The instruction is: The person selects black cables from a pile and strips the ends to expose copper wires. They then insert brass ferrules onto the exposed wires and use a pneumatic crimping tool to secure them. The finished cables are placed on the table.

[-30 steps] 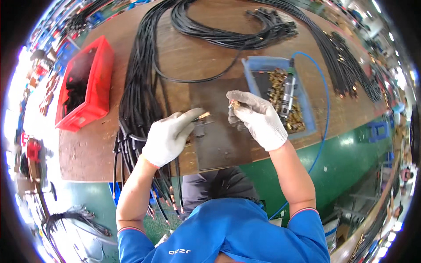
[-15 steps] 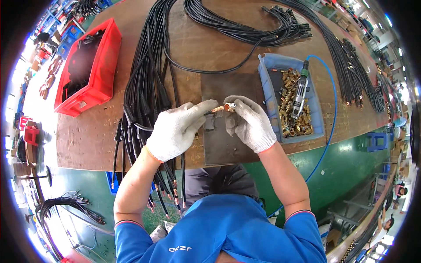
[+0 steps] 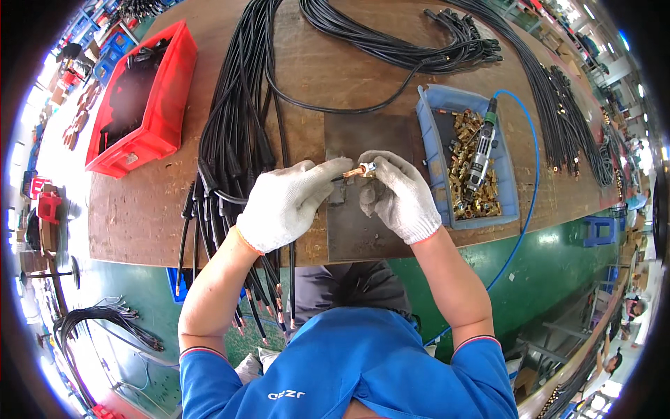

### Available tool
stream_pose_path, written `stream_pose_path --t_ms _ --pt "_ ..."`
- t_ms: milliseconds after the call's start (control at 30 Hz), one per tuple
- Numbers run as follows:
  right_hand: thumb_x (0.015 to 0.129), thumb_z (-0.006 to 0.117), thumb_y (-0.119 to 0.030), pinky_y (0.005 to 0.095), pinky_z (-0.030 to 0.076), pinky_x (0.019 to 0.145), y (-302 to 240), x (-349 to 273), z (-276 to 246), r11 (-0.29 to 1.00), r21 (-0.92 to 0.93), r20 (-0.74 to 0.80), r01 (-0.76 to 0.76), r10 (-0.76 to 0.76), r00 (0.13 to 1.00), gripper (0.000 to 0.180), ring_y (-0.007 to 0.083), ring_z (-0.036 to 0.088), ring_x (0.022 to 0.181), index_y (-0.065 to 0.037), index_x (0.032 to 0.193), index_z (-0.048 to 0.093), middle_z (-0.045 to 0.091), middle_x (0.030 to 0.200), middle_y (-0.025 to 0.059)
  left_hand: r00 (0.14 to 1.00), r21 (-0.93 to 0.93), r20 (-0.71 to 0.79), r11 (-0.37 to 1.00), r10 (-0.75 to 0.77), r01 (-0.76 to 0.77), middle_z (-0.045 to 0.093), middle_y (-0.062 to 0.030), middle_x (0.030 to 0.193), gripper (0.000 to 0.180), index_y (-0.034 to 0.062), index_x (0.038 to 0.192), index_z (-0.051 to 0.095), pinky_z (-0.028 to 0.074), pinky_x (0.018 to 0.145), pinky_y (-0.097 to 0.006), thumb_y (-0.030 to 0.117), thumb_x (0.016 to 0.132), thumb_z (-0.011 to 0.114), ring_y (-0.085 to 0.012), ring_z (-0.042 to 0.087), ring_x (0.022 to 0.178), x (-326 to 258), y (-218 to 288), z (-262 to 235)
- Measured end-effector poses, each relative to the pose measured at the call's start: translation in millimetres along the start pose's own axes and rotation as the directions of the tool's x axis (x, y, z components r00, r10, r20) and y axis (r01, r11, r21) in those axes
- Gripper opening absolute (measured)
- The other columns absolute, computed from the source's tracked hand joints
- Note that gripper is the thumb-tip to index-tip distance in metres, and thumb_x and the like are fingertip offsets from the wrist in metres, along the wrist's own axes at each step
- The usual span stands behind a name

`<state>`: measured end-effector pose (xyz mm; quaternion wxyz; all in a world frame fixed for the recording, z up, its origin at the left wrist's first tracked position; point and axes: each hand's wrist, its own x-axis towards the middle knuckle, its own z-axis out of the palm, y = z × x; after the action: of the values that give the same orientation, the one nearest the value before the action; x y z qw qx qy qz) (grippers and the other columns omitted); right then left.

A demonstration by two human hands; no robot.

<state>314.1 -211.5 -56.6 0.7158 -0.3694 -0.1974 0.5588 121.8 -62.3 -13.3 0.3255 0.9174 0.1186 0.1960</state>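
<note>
Cable end (image 3: pixel 354 171) pinched (both hands).

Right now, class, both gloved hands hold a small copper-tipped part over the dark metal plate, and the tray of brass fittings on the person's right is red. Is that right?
Not quite. The tray of brass fittings is blue, as the head view shows; the red bin sits far left.

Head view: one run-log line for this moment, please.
left hand: pinching cable end | right hand: holding brass fitting to it | over metal plate
</note>
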Motion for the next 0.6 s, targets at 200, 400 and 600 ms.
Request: stream_pose_path --t_ms 200,400,600 --pt "0.108 0.066 -0.021 0.0323 0.056 0.059 -7 0 5 0.937 -0.349 -0.114 0.021 -0.065 0.991 0.028 0.016 0.071 0.073 0.002 0.123 0.07 0.074 0.098 0.0077 0.999 0.13 0.046 0.991 0.006 -0.012 0.071 -0.0161 0.091 0.044 0.0088 0.139 0.068 0.058 0.074 -0.043 0.006 0.095 0.068 -0.0368 0.073 0.083 -2 -6 6" --pt "0.107 0.068 -0.018 0.0252 0.055 0.087 5 7 -2 0.814 -0.579 -0.086 0.034 -0.102 0.991 0.024 0.0095 0.069 0.095 0.002 0.121 0.073 0.076 0.108 0.0043 0.998 0.158 -0.045 0.987 0.037 -0.029 0.075 -0.0169 0.095 0.029 0.0094 0.126 0.072 0.059 0.074 -0.045 0.014 0.098 0.07 -0.0377 0.074 0.085 -2 -16 21" --pt "0.106 0.07 -0.023 0.027 0.053 0.095 9 14 -12 0.819 -0.573 -0.114 -0.043 -0.027 0.993 0.03 0.0101 0.068 0.103 0.001 0.123 0.073 0.076 0.111 0.0045 1.0 0.215 0.004 0.977 0.006 -0.006 0.074 -0.017 0.094 0.023 0.0086 0.118 0.076 0.059 0.075 -0.045 0.018 0.097 0.072 -0.0383 0.074 0.086 1 -26 24"
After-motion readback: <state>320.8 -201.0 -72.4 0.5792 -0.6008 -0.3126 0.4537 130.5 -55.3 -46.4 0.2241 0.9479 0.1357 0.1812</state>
